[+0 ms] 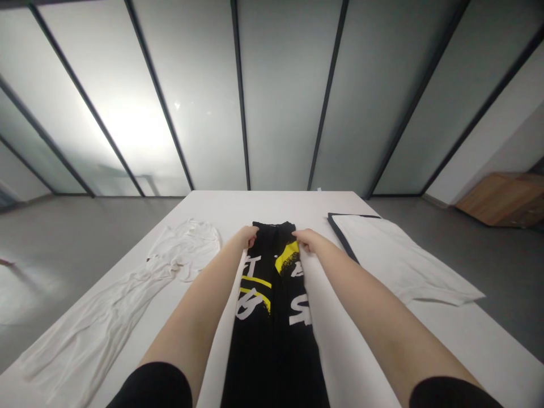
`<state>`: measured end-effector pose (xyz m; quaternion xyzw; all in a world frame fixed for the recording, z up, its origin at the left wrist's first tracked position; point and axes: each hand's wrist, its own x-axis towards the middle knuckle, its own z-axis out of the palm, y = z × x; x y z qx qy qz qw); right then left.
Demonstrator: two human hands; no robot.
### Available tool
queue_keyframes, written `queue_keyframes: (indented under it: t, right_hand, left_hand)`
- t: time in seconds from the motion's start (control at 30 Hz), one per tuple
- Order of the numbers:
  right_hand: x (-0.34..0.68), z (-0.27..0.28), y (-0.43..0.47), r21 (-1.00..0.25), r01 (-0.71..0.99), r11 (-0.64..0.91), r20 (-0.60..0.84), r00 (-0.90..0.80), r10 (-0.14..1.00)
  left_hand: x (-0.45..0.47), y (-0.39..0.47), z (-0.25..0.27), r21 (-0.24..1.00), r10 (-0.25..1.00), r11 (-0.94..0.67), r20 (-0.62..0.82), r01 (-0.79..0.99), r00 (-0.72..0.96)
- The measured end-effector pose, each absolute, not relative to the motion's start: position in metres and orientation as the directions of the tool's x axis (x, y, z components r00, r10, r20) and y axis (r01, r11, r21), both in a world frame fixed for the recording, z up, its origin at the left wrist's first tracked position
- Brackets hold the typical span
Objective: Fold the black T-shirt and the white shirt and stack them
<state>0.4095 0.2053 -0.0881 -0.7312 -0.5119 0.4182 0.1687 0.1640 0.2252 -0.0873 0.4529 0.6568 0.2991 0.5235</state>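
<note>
Grip of left hand (250, 237) and right hand (307, 240) on black garment (274, 345), bottom beyond view

Free pass: far strip of table (272, 205), beyond black garment (274, 357). Forearms (204, 306) block both its sides; crumpled white clothes (127, 306) obstruct left, flat white garment (386, 249) right.

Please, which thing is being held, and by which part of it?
A black printed garment: the left hand and right hand each grip a side edge near its far-end corners.
</note>
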Motion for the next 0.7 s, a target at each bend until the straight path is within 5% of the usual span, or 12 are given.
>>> queue_keyframes:
  t: [0.27, 0.7]
  right_hand:
    - [0.424, -0.084, 0.208, -0.693, 0.297, -0.657, -0.692, -0.02, 0.721]
    - [0.406, -0.095, 0.214, -0.724, -0.185, -0.665, -0.639, -0.185, 0.747]
  left_hand:
    - [0.167, 0.225, -0.086, 0.746, 0.771, 0.633, -0.584, -0.206, 0.255]
    - [0.169, 0.223, -0.101, 0.681, 0.794, 0.608, -0.518, -0.408, 0.317]
